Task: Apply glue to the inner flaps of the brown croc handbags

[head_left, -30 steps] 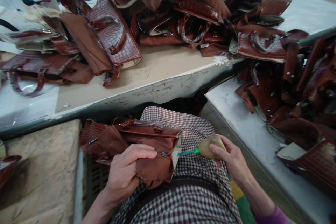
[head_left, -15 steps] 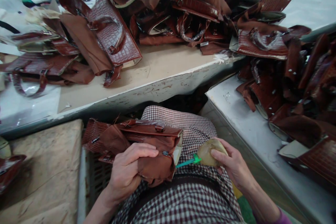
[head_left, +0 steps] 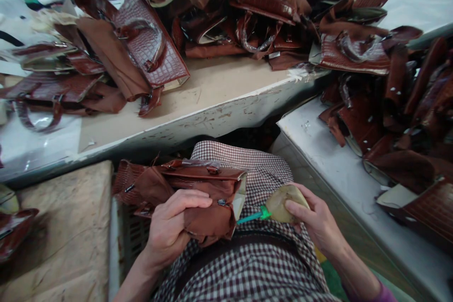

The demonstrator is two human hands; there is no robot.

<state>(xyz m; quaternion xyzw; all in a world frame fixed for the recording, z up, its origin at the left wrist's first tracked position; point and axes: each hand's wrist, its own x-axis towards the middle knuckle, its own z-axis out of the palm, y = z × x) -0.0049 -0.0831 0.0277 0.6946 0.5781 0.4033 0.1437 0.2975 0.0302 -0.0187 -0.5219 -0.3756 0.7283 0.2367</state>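
Observation:
A brown crocodile-pattern handbag (head_left: 198,184) lies on my lap over checked cloth. My left hand (head_left: 171,229) is closed around its soft brown lining at the bag's open end, thumb on top. My right hand (head_left: 316,219) grips a small yellowish squeeze bottle (head_left: 283,204) with a green nozzle (head_left: 249,217). The nozzle tip points left and sits right at the edge of the lining that my left hand holds.
A worn workbench (head_left: 212,99) ahead is heaped with several similar brown bags (head_left: 148,42). A white side table (head_left: 339,184) at right carries more bags (head_left: 396,118). A wooden board (head_left: 60,236) lies at lower left.
The bottle's nozzle has dipped slightly and moved closer to the lining's edge. My left hand keeps its grip on the bag. The view has shifted a little.

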